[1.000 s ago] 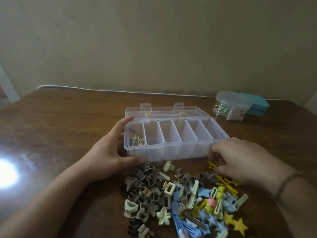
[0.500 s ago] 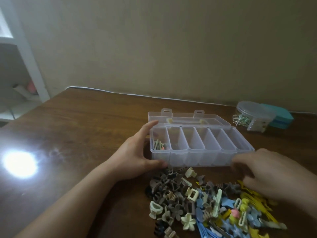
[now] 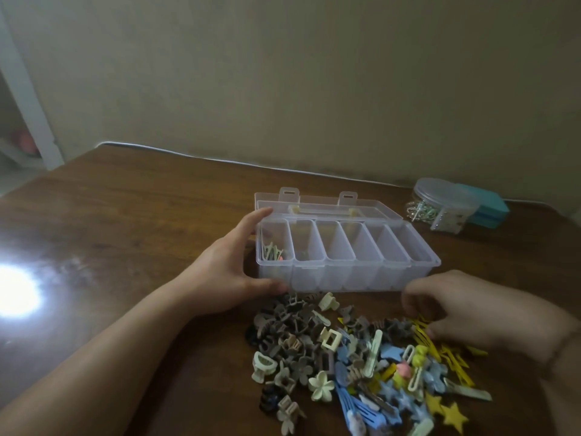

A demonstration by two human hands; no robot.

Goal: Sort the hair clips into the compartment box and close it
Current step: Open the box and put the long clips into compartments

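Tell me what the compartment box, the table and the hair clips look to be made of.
Compartment box: clear, slightly frosted plastic; the dividers and the clips inside show through its walls.
Table: wood or wood veneer, glossy; brown grain and a bright lamp glare on it.
Hair clips: probably matte moulded plastic in flat pastel and grey colours.

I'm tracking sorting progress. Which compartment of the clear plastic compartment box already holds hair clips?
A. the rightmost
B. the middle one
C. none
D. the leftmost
D: a few pale green clips lie in the leftmost compartment of the clear plastic compartment box, next to the left hand.
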